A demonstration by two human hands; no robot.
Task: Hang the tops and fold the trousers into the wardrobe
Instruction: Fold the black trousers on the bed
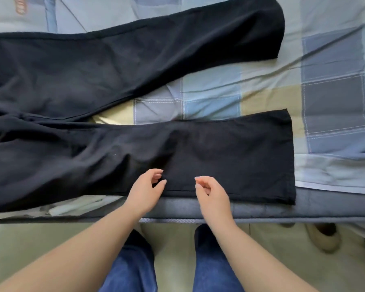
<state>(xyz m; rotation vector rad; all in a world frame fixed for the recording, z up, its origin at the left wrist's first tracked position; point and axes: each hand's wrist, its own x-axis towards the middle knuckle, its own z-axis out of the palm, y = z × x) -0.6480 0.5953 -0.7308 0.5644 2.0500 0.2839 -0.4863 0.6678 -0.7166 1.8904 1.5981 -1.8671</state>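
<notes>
A pair of black trousers (114,85) lies spread flat on the bed, waist off to the left and both legs pointing right. The far leg (219,34) angles up toward the back, while the near leg (230,152) runs along the bed's front edge. My left hand (148,186) hovers over the near leg's lower edge with fingers loosely curled, thumb and fingertips close to the fabric. A short way to its right, my right hand (211,192) is over the same edge, fingers loosely curled and holding nothing.
The bed is covered with a blue, grey and yellow checked sheet (333,91); its grey front edge (261,209) runs across in front of me. My legs in blue jeans (133,266) stand on the pale floor. A beige shoe (322,239) sits under the bed at right.
</notes>
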